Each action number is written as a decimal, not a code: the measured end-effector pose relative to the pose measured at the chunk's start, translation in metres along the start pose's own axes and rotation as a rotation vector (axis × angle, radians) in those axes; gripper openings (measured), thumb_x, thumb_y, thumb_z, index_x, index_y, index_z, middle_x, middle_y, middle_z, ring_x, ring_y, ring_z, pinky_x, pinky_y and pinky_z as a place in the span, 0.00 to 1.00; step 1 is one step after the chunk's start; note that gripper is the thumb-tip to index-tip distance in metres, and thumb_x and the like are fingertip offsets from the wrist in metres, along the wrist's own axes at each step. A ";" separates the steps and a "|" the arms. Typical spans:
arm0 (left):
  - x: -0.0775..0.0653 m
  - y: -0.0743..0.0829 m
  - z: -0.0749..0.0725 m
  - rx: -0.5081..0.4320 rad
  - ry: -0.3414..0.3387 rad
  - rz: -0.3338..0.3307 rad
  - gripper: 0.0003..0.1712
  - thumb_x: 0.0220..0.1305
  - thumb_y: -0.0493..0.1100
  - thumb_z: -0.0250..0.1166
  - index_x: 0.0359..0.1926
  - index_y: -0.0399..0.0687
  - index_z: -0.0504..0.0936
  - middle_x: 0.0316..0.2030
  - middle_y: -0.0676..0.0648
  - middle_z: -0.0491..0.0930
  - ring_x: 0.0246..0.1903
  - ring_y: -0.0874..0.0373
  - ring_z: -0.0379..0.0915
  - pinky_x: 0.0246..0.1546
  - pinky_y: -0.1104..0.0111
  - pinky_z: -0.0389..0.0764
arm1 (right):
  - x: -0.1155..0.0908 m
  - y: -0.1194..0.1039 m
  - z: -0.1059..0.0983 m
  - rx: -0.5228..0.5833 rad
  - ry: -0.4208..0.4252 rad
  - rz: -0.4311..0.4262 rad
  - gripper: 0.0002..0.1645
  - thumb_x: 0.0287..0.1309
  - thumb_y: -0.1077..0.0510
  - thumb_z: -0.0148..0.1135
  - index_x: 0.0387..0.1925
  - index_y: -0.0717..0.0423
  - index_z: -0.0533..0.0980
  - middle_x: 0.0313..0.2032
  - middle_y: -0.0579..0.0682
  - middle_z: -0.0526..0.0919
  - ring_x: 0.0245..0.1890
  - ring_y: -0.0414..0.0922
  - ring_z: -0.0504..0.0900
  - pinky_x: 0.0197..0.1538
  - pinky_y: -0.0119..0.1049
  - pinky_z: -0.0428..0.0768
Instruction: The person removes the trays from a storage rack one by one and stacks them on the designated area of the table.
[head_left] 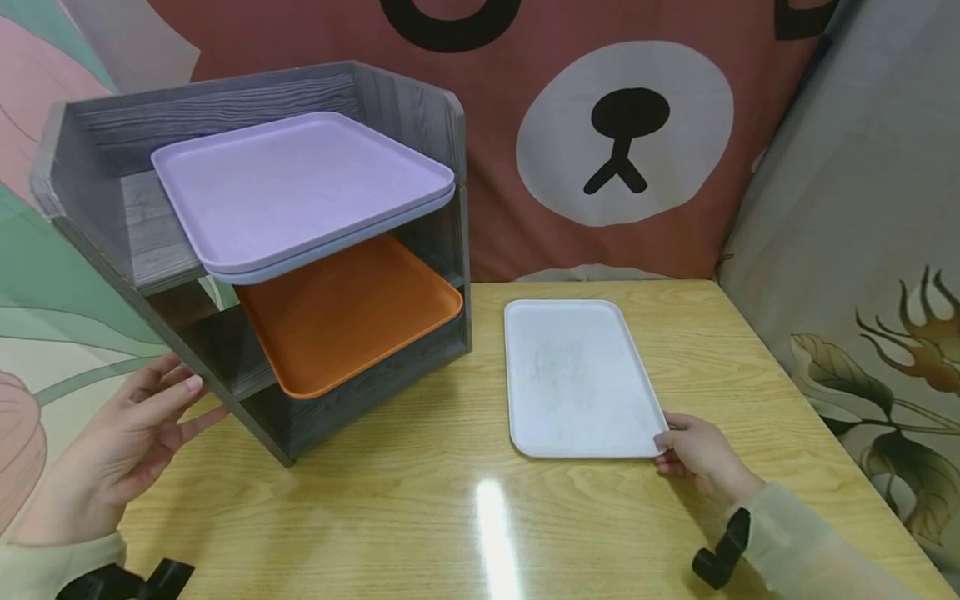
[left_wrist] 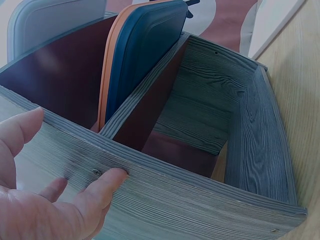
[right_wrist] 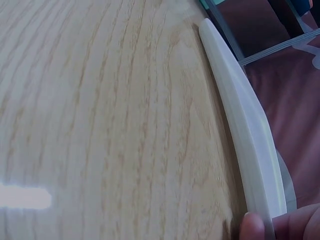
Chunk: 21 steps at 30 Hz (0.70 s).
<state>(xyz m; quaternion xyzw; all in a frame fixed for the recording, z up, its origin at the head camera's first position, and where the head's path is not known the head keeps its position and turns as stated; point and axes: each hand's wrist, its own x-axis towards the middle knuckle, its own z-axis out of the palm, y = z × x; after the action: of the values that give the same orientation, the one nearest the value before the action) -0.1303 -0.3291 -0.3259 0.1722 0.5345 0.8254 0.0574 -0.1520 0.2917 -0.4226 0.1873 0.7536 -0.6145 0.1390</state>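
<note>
My right hand (head_left: 701,454) pinches the near right corner of a white rectangular tray (head_left: 573,375) with a faintly smudged middle, low over the wooden table. In the right wrist view the white tray (right_wrist: 245,120) appears edge-on, with fingertips at its rim. My left hand (head_left: 142,433) has its fingers spread, the fingertips at the left side panel of a grey wood-grain shelf rack (head_left: 405,100). On the rack's top level lies a lilac tray (head_left: 307,187) over a light blue one. An orange tray (head_left: 352,312) sits on the middle level; the left wrist view shows a dark blue tray (left_wrist: 150,52) against its underside.
The rack stands at an angle on the wooden table (head_left: 405,517), its trays jutting out past the front. Behind hangs a red cloth (head_left: 495,167) with a bear's face. A grey flowered curtain (head_left: 847,208) borders the table's right edge.
</note>
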 end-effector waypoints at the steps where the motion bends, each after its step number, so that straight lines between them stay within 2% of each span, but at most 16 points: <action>1: 0.000 0.000 0.000 -0.002 0.000 0.000 0.28 0.72 0.24 0.38 0.69 0.44 0.58 0.59 0.46 0.70 0.55 0.55 0.74 0.50 0.57 0.80 | 0.000 0.000 0.000 -0.007 0.004 0.000 0.39 0.60 0.73 0.49 0.70 0.76 0.46 0.38 0.60 0.78 0.21 0.43 0.78 0.29 0.36 0.84; 6: 0.000 0.000 0.001 0.006 0.002 0.002 0.28 0.72 0.24 0.38 0.69 0.44 0.59 0.59 0.46 0.70 0.55 0.55 0.75 0.50 0.58 0.80 | 0.000 -0.001 0.001 -0.045 0.027 0.009 0.39 0.60 0.73 0.49 0.69 0.76 0.47 0.43 0.65 0.75 0.22 0.43 0.78 0.29 0.37 0.84; 21: 0.000 0.000 0.001 -0.013 0.011 0.006 0.28 0.72 0.23 0.39 0.69 0.44 0.60 0.58 0.45 0.72 0.54 0.54 0.76 0.50 0.57 0.81 | 0.002 -0.003 0.002 -0.163 0.058 0.028 0.36 0.63 0.71 0.51 0.69 0.75 0.51 0.49 0.68 0.71 0.26 0.45 0.78 0.31 0.38 0.84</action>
<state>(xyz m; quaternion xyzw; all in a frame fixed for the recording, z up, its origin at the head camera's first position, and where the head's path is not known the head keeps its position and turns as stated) -0.1303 -0.3281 -0.3258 0.1687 0.5291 0.8299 0.0530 -0.1553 0.2894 -0.4217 0.2036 0.8023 -0.5433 0.1403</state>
